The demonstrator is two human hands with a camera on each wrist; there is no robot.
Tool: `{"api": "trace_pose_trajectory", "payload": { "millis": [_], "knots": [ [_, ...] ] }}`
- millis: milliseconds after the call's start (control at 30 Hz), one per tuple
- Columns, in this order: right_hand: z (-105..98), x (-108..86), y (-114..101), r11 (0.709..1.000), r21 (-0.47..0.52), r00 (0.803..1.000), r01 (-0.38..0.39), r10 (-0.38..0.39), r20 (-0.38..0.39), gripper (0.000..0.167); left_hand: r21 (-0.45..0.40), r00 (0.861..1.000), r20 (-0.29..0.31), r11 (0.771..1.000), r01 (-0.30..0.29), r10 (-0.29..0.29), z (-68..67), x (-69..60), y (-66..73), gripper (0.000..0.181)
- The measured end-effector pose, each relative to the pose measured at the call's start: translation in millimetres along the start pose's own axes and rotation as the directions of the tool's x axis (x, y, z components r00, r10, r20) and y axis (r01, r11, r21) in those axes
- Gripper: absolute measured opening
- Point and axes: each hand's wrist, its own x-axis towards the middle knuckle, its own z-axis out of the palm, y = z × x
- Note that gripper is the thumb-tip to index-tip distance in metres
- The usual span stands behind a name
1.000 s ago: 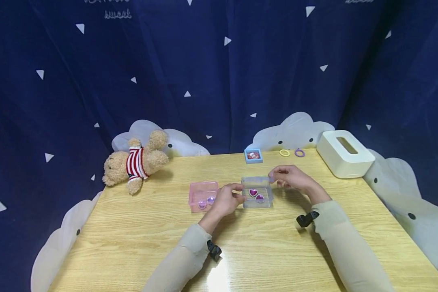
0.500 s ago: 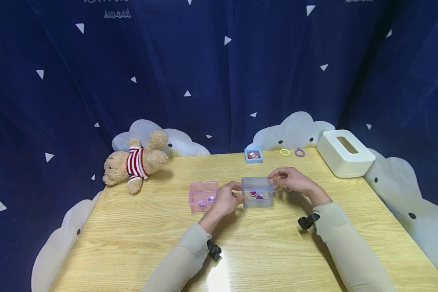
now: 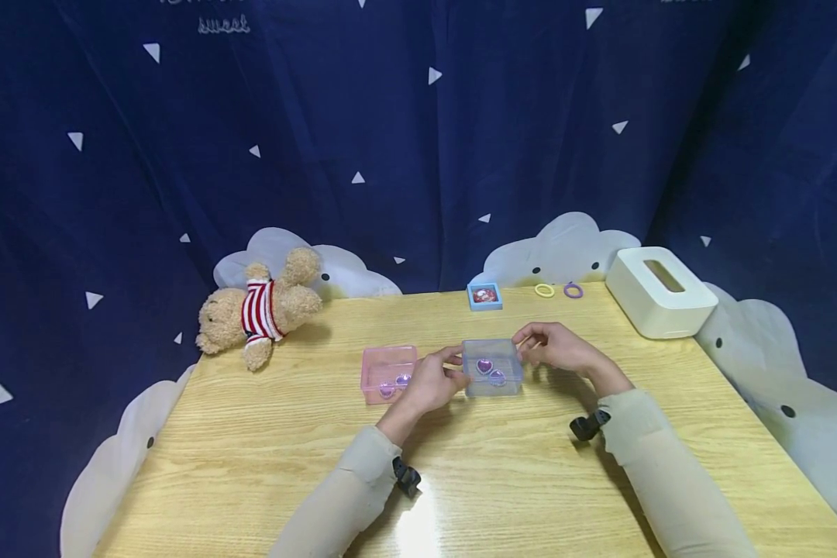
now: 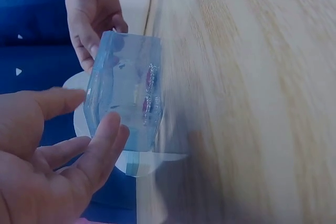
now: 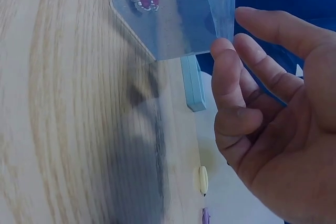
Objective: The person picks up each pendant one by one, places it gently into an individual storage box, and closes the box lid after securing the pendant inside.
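Observation:
A clear bluish plastic box point(image 3: 493, 367) stands on the table with its hinged lid lying down over it. Through the lid I see two purple-red heart-shaped gems point(image 3: 484, 366) with silvery beaded rims. My left hand point(image 3: 434, 382) is at the box's left end, its fingertips touching or very near that side, fingers loosely extended. At the right end, my right hand point(image 3: 559, 346) has its fingertips by the lid's edge, fingers loosely bent. Left of the box, a pink clear box point(image 3: 389, 356) holds similar gems, partly hidden by its wall.
Behind the boxes are a light-blue square frame point(image 3: 484, 297), a yellow ring point(image 3: 544, 291) and a purple ring point(image 3: 573, 290). A white tissue box point(image 3: 659, 294) stands at the right rear. A teddy bear point(image 3: 260, 308) in a striped shirt lies at the left rear.
The bluish box's lid has come down over the gems, the right hand lowering slightly along with its edge. The left hand has stayed at the box's left end.

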Motion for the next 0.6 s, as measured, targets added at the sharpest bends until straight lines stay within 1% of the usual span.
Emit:
{"api": "trace_pose_trajectory", "payload": {
  "millis": [100, 233, 433, 600],
  "knots": [
    [0.9, 0.5, 0.6, 1.000, -0.005, 1.000, 0.012, -0.012, 0.000, 0.030, 0.008, 1.000, -0.008, 1.000, -0.001, 0.001, 0.0, 0.4, -0.5, 0.062],
    [1.1, 1.0, 0.3, 0.999, -0.021, 1.000, 0.026, -0.026, -0.001, 0.031, -0.009, 1.000, -0.017, 1.000, -0.002, 0.001, 0.3, 1.1, -0.6, 0.062],
    [0.6, 2.1, -2.3, 0.998, -0.062, 1.000, 0.026, -0.027, -0.002, 0.034, -0.010, 1.000, -0.024, 1.000, 0.007, -0.008, 0.1, 2.3, 0.8, 0.062],
    [0.7, 2.7, -2.7, 0.997, -0.073, 0.999, 0.038, -0.038, 0.002, 0.032, -0.003, 1.000, -0.028, 1.000, 0.007, -0.007, 0.3, 2.4, 0.9, 0.061]
  ]
}}
